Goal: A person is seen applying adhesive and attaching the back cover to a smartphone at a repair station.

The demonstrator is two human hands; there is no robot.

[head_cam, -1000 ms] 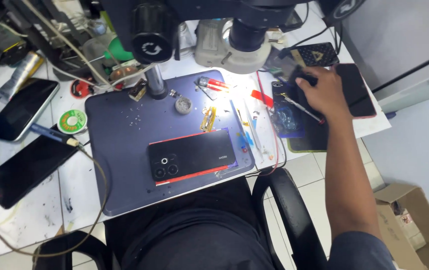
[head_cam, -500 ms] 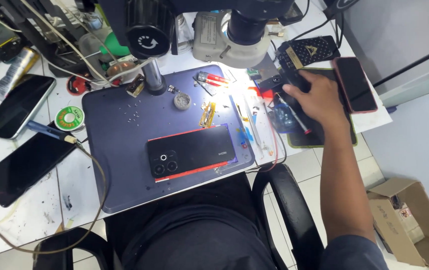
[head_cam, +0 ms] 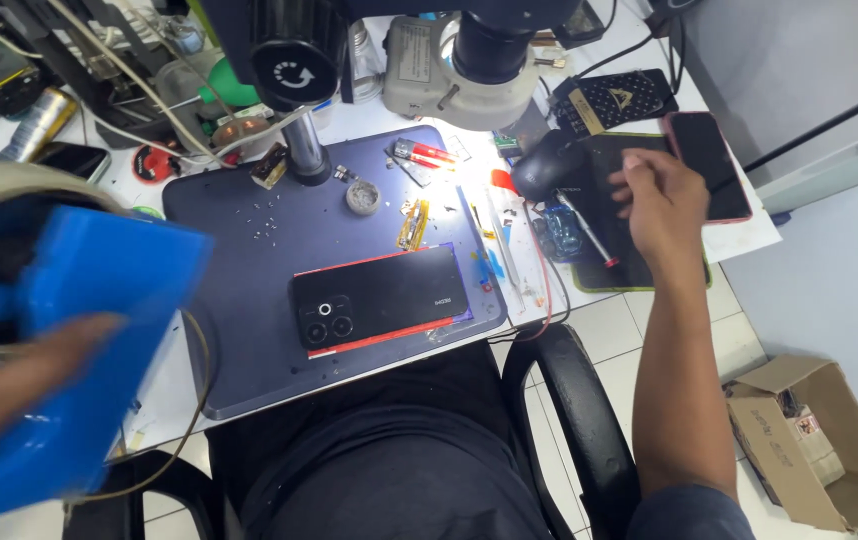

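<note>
Open brown carton (head_cam: 809, 440) on floor, right.

A black phone (head_cam: 381, 298) lies on a grey mat (head_cam: 249, 250) under a microscope (head_cam: 489, 45).

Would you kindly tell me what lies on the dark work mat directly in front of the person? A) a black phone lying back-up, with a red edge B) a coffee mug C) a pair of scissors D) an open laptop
A: a black phone lies flat, camera lenses up, with a red edge, on the dark work mat.
</note>
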